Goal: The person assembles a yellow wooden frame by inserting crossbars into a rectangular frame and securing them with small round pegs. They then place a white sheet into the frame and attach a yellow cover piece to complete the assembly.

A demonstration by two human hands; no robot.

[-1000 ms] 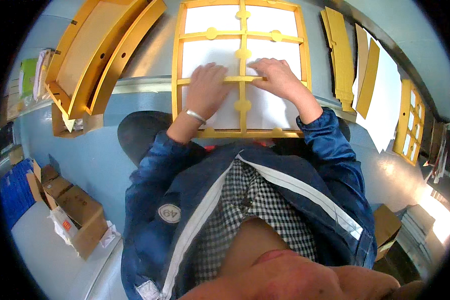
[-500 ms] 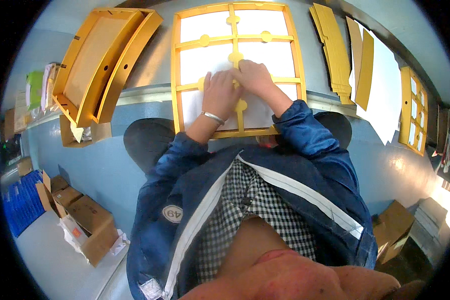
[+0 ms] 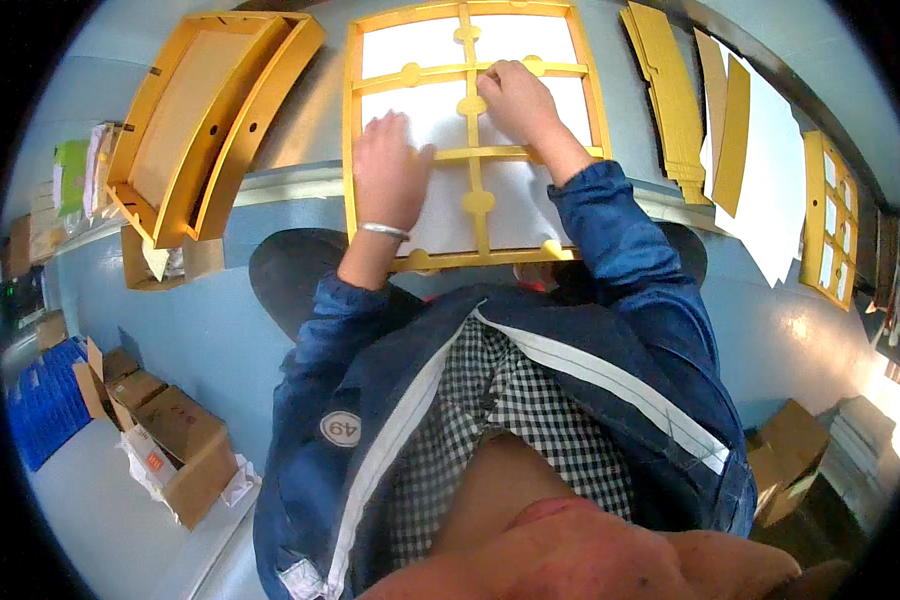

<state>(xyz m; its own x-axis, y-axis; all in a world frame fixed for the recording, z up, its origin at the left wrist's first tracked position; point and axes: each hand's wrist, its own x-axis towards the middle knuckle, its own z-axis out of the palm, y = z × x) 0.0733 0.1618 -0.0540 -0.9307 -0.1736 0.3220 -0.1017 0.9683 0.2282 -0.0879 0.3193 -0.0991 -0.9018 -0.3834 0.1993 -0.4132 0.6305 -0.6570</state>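
Note:
A yellow box frame (image 3: pixel 351 130) with a grid of yellow dividers (image 3: pixel 476 230) lies before me, white panels (image 3: pixel 417 45) showing in its compartments. Round yellow tabs (image 3: pixel 477 202) sit along the dividers. Over the left side of the grid is my left hand (image 3: pixel 390 175), slightly blurred, fingers extended and thumb apart, holding nothing. My right hand (image 3: pixel 520 105) is at the upper right compartments, its fingers curled in beside the central divider. Its fingertips are partly hidden, so I cannot make out what they grip.
Yellow trays (image 3: pixel 200 110) stand tilted at the left of the table. To the right lie flat yellow card strips (image 3: pixel 667 100), a white sheet (image 3: pixel 767 170) and another gridded yellow box (image 3: pixel 828 220). Cardboard boxes (image 3: pixel 195 450) and blue stacked items (image 3: pixel 45 405) are at lower left.
My hands, together at the middle of the grid before, have parted. The left has moved left and opened; the right has shifted farther away and slightly right.

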